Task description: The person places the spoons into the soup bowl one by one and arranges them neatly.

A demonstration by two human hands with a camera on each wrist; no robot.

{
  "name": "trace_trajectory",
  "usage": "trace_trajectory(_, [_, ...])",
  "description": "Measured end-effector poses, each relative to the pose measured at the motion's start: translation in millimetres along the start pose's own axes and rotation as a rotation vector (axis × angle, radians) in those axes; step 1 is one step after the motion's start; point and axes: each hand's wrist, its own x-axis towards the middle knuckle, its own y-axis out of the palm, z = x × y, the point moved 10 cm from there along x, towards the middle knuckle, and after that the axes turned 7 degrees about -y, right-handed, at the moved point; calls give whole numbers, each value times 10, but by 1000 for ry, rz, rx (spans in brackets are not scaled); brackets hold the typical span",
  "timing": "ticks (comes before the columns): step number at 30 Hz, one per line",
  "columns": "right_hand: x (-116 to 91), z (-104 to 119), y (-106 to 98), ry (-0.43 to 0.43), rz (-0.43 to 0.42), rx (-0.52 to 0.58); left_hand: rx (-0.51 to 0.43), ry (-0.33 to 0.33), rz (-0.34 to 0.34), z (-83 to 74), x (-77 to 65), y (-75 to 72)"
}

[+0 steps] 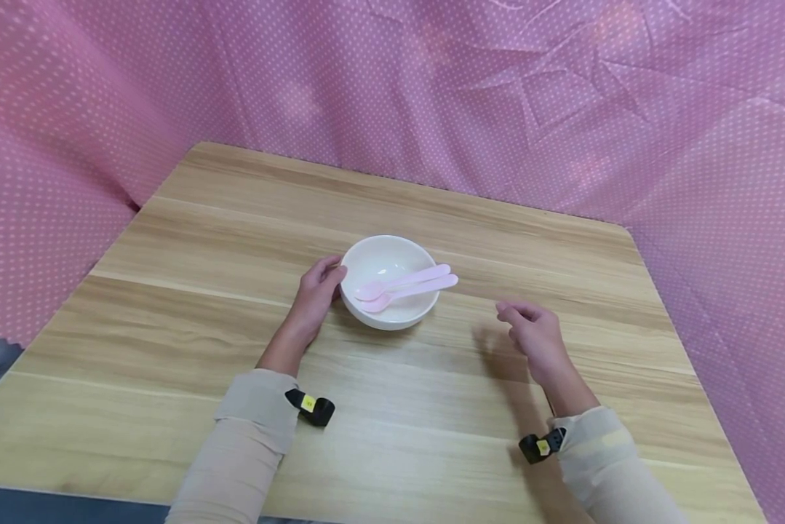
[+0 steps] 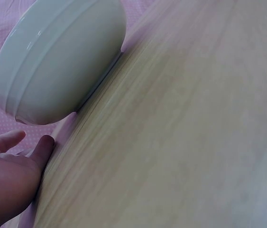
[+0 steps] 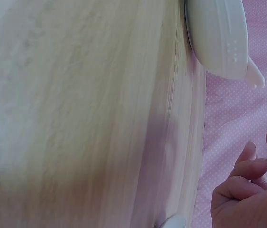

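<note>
A white bowl [image 1: 392,320] stands upright near the middle of the table. Two pale pink spoons, one farther back [image 1: 425,274] and one nearer [image 1: 425,286], lie in it side by side, their handles sticking out past the right rim. At the bowl's left side, my left hand [image 1: 316,291] has its thumb at the rim. In the left wrist view, its lower fingers [image 2: 43,149] extend loosely below the bowl's curved wall, with a gap between. My right hand [image 1: 536,335] hovers over the table to the right of the bowl, fingers loosely curled, holding nothing.
The light wooden table [image 1: 169,335] runs back to a pink dotted curtain [image 1: 392,94], which also hangs at both sides. A black wrist camera is strapped on each sleeve. A small pale rounded edge [image 3: 174,222] shows at the bottom of the right wrist view.
</note>
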Motion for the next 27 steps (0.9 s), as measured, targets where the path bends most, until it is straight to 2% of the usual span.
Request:
trace_trajectory(7, [-29,-51,-102,-8,-36,42,7,-4,1,-11,-10,8])
trace_trajectory(14, [-103,-113,-204,7,-68,89,11,26,-12,201,221,-39])
trace_trajectory(20, [-176,-184,-302,57,-57,43,23,33,-24,195,211,-46])
trace_trajectory(27, [-215,-248,-373,63,-57,145,21,25,-21,200,213,-41])
